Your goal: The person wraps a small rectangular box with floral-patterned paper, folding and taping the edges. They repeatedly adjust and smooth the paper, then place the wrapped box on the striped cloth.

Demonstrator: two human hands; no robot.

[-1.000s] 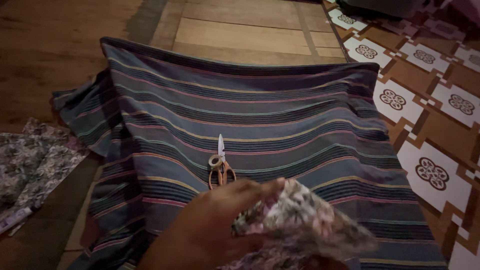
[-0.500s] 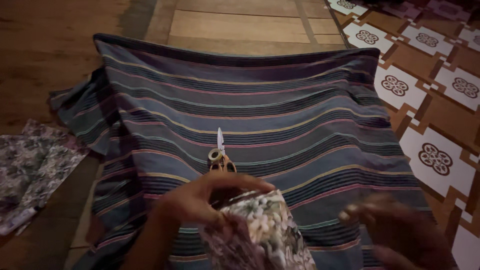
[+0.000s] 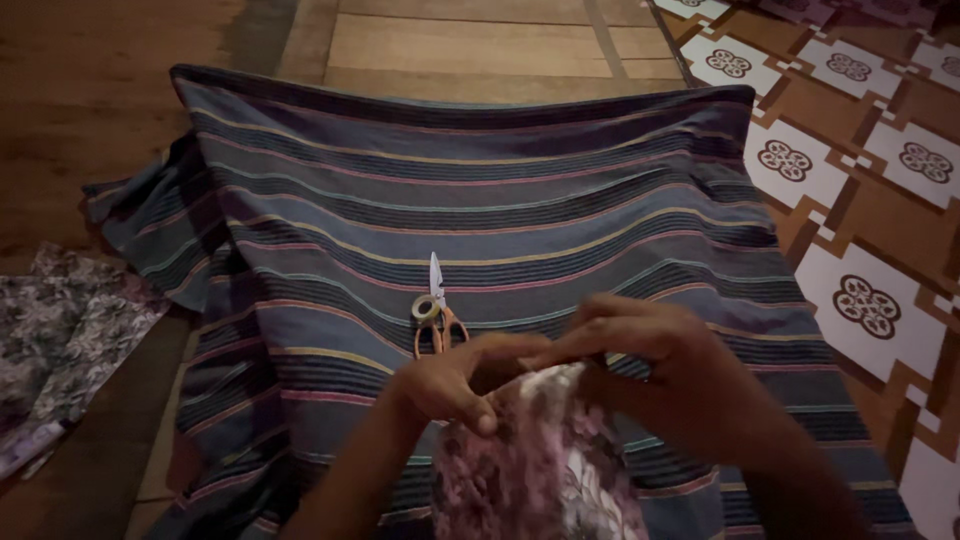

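My left hand (image 3: 455,380) and my right hand (image 3: 660,365) both pinch the top edge of a floral fabric piece (image 3: 535,465), which hangs down toward me at the bottom centre. Just beyond my fingers, orange-handled scissors (image 3: 438,315) lie on a striped blue cloth (image 3: 480,200), blades pointing away. A small roll of tape (image 3: 427,307) rests on the scissors near the pivot.
The striped cloth is spread over a wooden floor (image 3: 100,90). More floral fabric (image 3: 60,340) lies on the floor at the left. A patterned brown and white mat (image 3: 860,190) covers the floor at the right.
My right hand has come in from the right and taken hold of the floral fabric's top edge beside my left hand. The fabric now hangs lower and straighter.
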